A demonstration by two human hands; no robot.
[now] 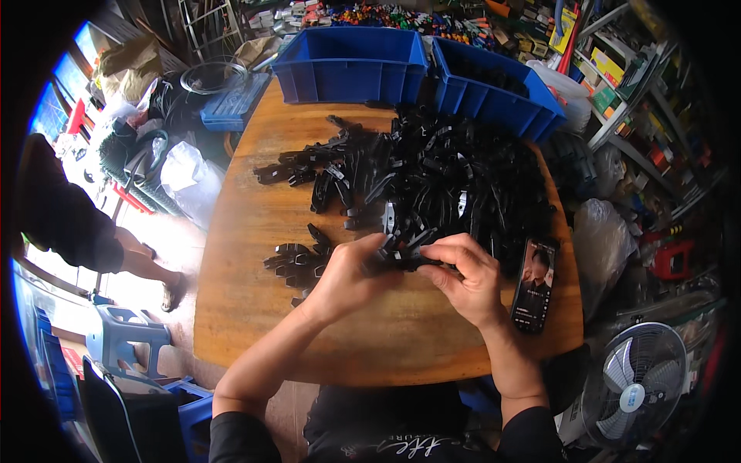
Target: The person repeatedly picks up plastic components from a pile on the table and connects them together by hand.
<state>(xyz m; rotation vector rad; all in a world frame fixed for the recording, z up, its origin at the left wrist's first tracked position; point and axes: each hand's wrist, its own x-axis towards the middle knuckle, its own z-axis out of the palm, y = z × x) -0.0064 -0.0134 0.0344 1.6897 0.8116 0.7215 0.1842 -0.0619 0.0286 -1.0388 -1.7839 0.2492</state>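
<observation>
The wooden table [231, 316] leaves passage along its left; black parts [478, 177] and a phone [532, 285] obstruct the right.

One table [386, 339], two large bins [351, 82], one phone [533, 287], one fan [633, 397] and uncountably many black parts [486, 181] show.

head view | head-worn wide fisheye, left of a side-by-side pair | looks down and forward, upright, from above the near edge | left grip [351, 279] and right grip [469, 279] close, below centre | tabletop [247, 324] mid-picture | blue bins [351, 81] farther off
</observation>
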